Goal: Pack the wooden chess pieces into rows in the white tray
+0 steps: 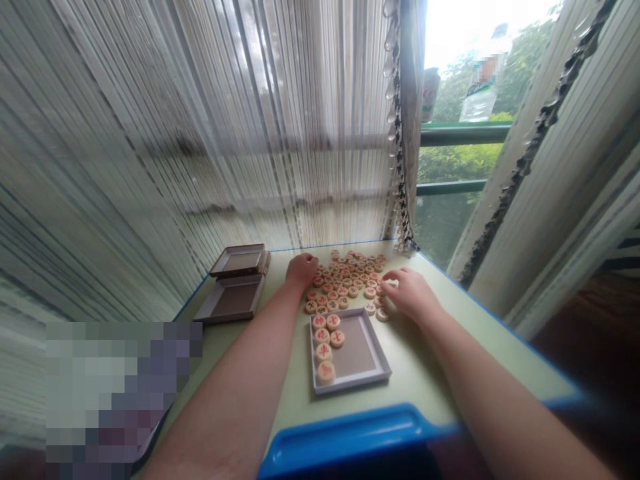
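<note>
Many round wooden Chinese chess pieces [345, 273] with red or dark characters lie in a loose pile toward the far side of the table. My left hand [302, 269] rests at the pile's left edge with its fingers curled in; whatever they may hold is hidden. On the right edge, my right hand [411, 292] is open, fingers bent and apart, its fingertips beside the outer pieces. Nearer to me sits a shallow open box tray [357, 381]. Several red-marked pieces [324, 352] lie face up along its left side, in one column and part of a second.
Two more shallow boxes stand at the left, a brown-edged one [237, 260] behind a grey one [231, 299]. A blue plastic chair back [350, 433] is at the near table edge. String curtains [225, 133] hang behind, and a bottle [483, 83] stands by the window.
</note>
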The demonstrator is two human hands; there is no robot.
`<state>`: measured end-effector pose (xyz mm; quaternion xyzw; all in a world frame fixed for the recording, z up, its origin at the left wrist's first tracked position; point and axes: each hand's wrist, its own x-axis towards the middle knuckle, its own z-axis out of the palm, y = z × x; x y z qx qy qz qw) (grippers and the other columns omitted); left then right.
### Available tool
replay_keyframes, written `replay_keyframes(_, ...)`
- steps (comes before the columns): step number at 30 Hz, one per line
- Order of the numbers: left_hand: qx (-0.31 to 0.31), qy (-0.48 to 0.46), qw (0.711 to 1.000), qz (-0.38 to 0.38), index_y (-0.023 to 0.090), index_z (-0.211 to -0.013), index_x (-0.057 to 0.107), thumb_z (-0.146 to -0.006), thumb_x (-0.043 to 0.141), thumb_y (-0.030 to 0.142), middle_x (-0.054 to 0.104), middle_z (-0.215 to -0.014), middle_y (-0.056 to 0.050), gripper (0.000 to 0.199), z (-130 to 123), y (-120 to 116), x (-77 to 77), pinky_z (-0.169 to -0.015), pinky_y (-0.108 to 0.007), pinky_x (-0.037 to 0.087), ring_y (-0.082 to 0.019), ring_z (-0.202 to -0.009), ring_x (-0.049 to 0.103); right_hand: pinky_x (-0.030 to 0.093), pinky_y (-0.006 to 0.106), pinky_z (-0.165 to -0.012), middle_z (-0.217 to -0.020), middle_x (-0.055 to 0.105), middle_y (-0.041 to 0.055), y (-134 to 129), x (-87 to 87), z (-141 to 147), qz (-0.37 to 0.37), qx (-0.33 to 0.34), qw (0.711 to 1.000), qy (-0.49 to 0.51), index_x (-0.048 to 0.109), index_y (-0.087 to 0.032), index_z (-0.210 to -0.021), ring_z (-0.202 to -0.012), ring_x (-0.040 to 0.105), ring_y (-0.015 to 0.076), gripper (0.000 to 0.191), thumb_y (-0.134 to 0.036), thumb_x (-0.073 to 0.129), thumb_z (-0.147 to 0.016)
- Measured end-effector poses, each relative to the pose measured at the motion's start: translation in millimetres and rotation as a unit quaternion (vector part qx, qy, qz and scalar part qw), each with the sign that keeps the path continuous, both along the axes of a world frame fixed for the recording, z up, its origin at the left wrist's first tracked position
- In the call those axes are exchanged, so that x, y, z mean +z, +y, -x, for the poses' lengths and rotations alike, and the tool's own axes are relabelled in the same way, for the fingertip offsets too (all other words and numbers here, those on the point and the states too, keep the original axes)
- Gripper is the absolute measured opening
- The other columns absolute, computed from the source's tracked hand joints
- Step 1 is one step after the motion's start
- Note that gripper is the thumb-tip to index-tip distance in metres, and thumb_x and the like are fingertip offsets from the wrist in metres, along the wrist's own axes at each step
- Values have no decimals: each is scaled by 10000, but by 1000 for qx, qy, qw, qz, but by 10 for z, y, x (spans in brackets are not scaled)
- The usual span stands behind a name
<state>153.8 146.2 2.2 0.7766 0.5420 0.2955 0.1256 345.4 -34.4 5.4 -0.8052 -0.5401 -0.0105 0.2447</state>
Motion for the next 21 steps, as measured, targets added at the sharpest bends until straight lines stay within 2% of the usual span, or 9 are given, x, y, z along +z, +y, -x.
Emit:
replay_keyframes(6,-3,11,1000,-4,181,-810,688,-758,418,322,696,-863,-79,309,3,-17,9,-725,-279,435,-199,-836,610,407,270,-761,-978,635,96,18,-5,-29,15,-5,1000,20,663,-169,-971,-894,573,200,292,-257,495,-749)
replay_keyframes(13,-5,23,1000,-5,176,-823,694,-762,416,311,696,-886,-82,315,-2,-28,32,-743,-281,436,-204,-862,609,406,260,-793,-988,659,86,18,0,-44,13,4,999,35,670,-170,-953,-912,581,193,274,-155,503,-737)
replay_keyframes(17,-7,27,1000,-6,170,-829,696,-762,411,300,696,-899,-85,320,-4,-35,41,-750,-284,432,-206,-872,607,405,263,-769,-952,642,93,-12,35,-28,-8,4,1000,27,679,-167,-900,-875,573,191,232,-205,517,-739)
replay_keyframes(21,-10,26,1000,-2,165,-847,696,-767,409,300,695,-900,-84,327,-1,-33,39,-748,-278,431,-200,-869,605,398,267,-669,-843,632,72,-32,61,25,23,18,999,33,689,-196,-782,-759,566,183,205,-325,538,-729)
